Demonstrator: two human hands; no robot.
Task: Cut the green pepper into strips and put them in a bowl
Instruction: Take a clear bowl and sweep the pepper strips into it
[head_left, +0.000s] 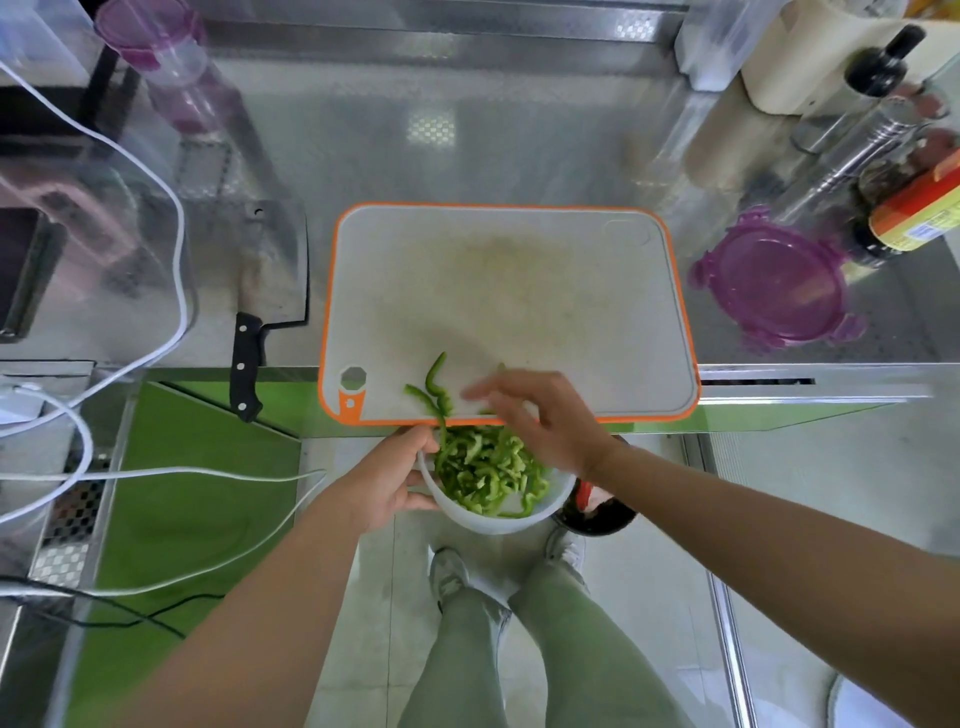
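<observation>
A white bowl (498, 522) full of green pepper strips (488, 470) is held just below the near edge of the orange-rimmed cutting board (509, 291). My left hand (389, 478) grips the bowl's left rim. My right hand (540, 421) reaches over the board's near edge with straight, blurred fingers beside a few loose strips (434, 389) still lying on the board. One strip hangs over the edge into the bowl.
A cleaver (265, 291) with a black handle lies on the steel counter left of the board. A purple lid (774, 286) lies to the right, with bottles (904, 208) behind it. White cables (171, 473) cross the left side. My legs and shoes show below.
</observation>
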